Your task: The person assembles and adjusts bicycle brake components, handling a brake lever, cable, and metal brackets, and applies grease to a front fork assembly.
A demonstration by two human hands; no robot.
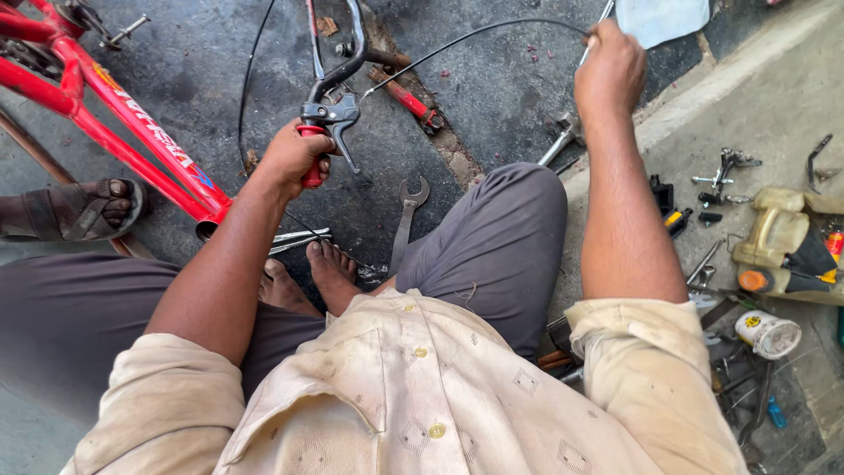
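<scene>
My left hand (pixel 290 157) grips the red grip end of a black bicycle handlebar (pixel 338 66) that carries a grey brake lever (pixel 338 119). A thin black brake cable (pixel 457 40) runs from the lever up and right to my right hand (pixel 609 72), which is closed on the cable's end, raised above the ground. A silver inner wire sticks out past that fist. I sit on the ground with my bare feet (pixel 316 273) between my knees.
A red bicycle frame (pixel 123 123) lies at left, beside another person's sandalled foot (pixel 83 209). An open-end spanner (pixel 407 215) and a red-handled tool (pixel 409 98) lie on the asphalt. Brake parts, a yellowish plastic jug (pixel 778 233) and a small tin (pixel 767 332) crowd the right kerb.
</scene>
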